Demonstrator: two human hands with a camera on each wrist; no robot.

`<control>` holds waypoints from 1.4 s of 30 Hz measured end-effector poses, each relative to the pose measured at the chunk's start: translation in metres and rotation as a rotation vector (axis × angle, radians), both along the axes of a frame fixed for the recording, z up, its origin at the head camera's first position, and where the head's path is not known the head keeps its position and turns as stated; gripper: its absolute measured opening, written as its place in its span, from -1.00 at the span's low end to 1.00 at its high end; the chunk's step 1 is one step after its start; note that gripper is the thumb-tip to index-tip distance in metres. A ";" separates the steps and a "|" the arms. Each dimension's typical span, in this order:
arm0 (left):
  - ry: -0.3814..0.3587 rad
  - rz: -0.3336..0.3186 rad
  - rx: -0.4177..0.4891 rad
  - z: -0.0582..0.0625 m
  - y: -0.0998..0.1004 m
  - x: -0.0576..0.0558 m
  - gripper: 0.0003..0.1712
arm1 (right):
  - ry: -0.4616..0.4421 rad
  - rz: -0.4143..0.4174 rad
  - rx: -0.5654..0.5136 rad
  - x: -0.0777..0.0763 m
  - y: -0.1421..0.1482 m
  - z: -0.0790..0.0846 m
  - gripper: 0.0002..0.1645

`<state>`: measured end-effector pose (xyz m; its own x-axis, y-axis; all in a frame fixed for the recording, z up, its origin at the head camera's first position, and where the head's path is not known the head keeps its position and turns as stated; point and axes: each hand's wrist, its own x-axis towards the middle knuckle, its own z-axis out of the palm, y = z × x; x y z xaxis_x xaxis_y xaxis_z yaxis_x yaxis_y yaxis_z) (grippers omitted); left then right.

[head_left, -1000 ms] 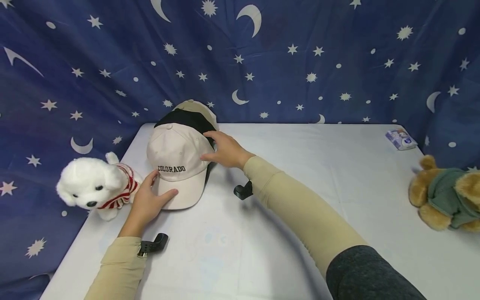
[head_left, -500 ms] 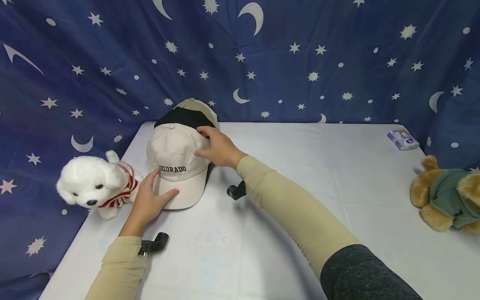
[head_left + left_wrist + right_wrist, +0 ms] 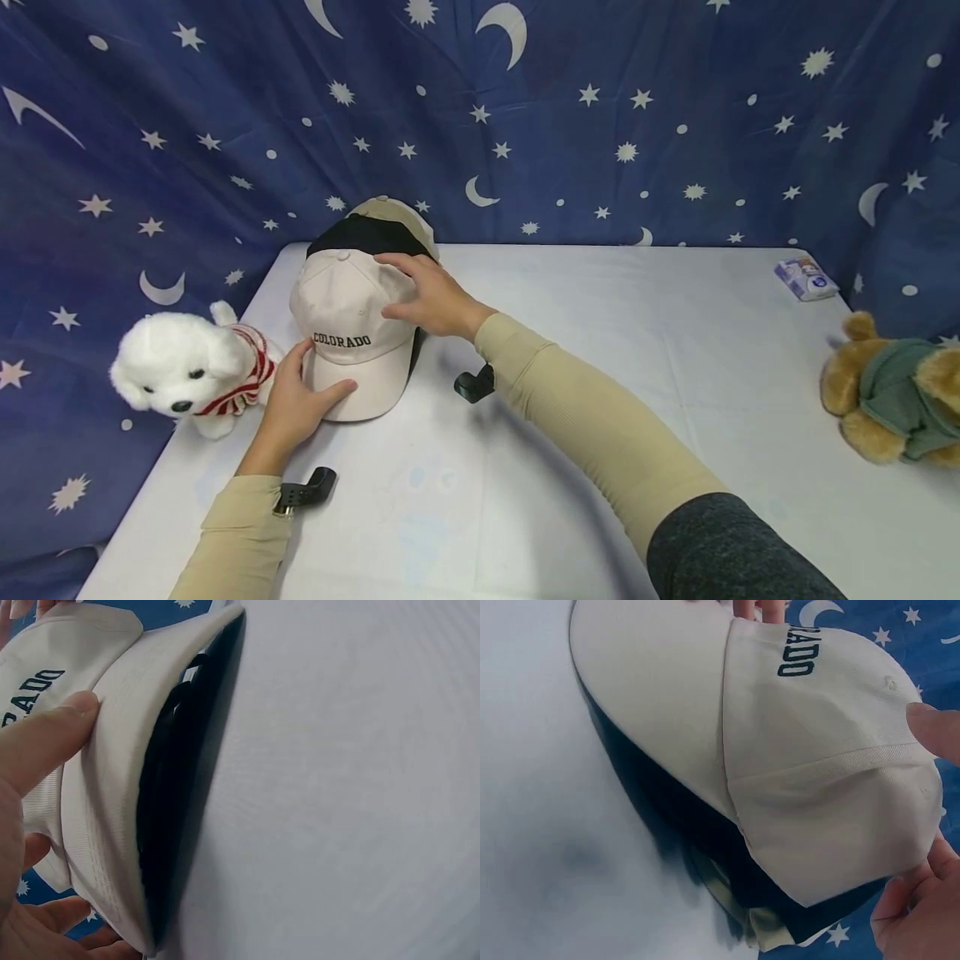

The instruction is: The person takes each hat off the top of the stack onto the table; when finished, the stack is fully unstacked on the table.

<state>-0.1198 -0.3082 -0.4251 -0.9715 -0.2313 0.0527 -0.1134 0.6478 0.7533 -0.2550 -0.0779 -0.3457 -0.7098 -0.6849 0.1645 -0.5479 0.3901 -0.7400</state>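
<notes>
A cream baseball cap [image 3: 352, 300] lettered COLORADO sits on top of a black cap [image 3: 375, 234] and a khaki cap [image 3: 393, 210], all stacked at the table's left. My left hand [image 3: 296, 404] holds the cream cap's visor by its left side. In the left wrist view its thumb [image 3: 56, 727] lies over the top of the visor, with other fingers along the side. My right hand [image 3: 438, 296] grips the right of the crown. The right wrist view shows its thumb [image 3: 934, 731] against the crown and its fingers bent at the far edge.
A white plush dog [image 3: 180, 367] in a red-striped top stands left of the caps. At the right are a brown plush toy [image 3: 892, 392] in green and a small purple packet [image 3: 806, 278]. A blue star-patterned cloth [image 3: 600, 200] hangs behind the white table [image 3: 570, 333].
My right hand has shifted left, from the crown's right edge further over it. My left hand keeps its place on the visor, and the caps look nearly the same.
</notes>
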 end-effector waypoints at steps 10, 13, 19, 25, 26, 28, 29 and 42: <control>0.021 0.018 0.034 0.001 -0.001 0.002 0.11 | 0.057 0.001 0.027 0.004 -0.002 0.004 -0.28; -0.016 0.027 0.056 0.002 -0.001 0.002 0.14 | 0.060 -0.006 0.045 0.004 -0.001 0.004 -0.33; -0.075 0.010 0.090 0.003 -0.002 0.003 0.21 | 0.060 0.006 0.044 0.005 0.002 0.003 -0.39; -0.059 -0.001 0.110 0.001 -0.002 0.003 0.20 | 0.030 0.044 0.058 0.007 0.003 0.006 -0.34; -0.053 0.000 0.110 0.001 -0.001 0.004 0.20 | 0.022 0.050 0.060 0.008 0.003 0.007 -0.33; -0.047 0.007 0.102 0.002 0.000 0.005 0.19 | 0.023 0.055 0.057 0.010 0.003 0.009 -0.34; -0.044 0.011 0.096 0.002 0.000 0.006 0.19 | 0.025 0.055 0.051 0.011 0.003 0.010 -0.36; 0.058 0.032 0.073 0.020 0.010 0.018 0.05 | 0.110 -0.008 -0.174 0.021 0.011 0.029 -0.58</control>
<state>-0.1014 -0.2985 -0.4047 -0.9593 -0.2675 0.0905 -0.0881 0.5878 0.8042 -0.2344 -0.0672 -0.3171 -0.6863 -0.6338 0.3568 -0.6266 0.2662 -0.7325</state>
